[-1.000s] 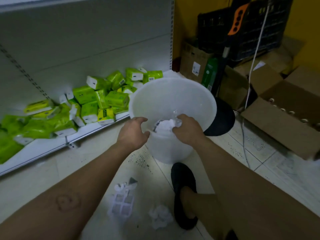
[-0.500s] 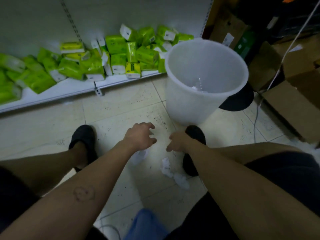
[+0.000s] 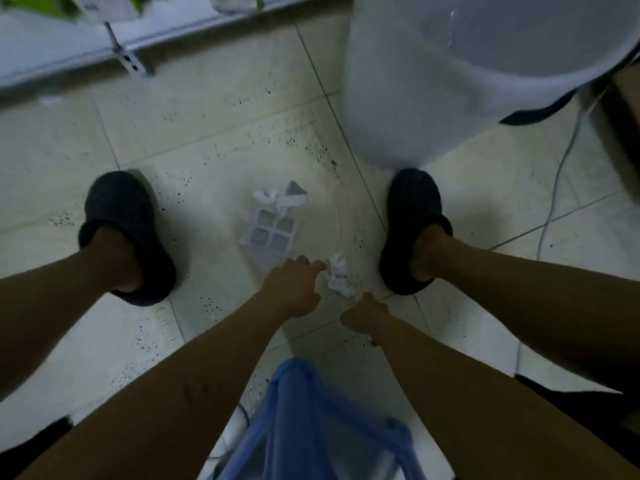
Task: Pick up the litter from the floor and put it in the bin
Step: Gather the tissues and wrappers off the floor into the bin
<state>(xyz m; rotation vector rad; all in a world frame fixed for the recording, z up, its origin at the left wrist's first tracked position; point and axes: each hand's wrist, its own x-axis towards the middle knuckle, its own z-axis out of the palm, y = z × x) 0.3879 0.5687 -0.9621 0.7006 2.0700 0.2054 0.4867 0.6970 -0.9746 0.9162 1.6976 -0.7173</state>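
I am looking almost straight down at a pale tiled floor (image 3: 214, 140) speckled with dark spots. My left hand (image 3: 291, 289) reaches low over the tiles with its fingers loosely curled and a little apart, the fingertips just beside a crumpled white tissue (image 3: 337, 275) that lies on the floor; I cannot tell whether they touch it. My right hand (image 3: 363, 315) hangs close by, just on the near side of the same tissue, fingers curled inward and holding nothing that I can see.

A second piece of litter, a flat white plastic grid tray with torn white scraps at its far end (image 3: 272, 223), lies on the floor beyond my left hand, between my two feet. Each foot wears a black slipper: the left slipper (image 3: 124, 230) stands well apart from the litter, the right slipper (image 3: 414, 226) near the tissue.

The white plastic bin (image 3: 433, 81) stands upright on the floor just beyond the right slipper, its toe nearly against the bin's base. A thin cable (image 3: 554, 202) trails across the tiles to the right. Along the top edge runs a low white shelf (image 3: 69, 53). A blue strap (image 3: 311, 427) hangs below my head at the bottom of the view.
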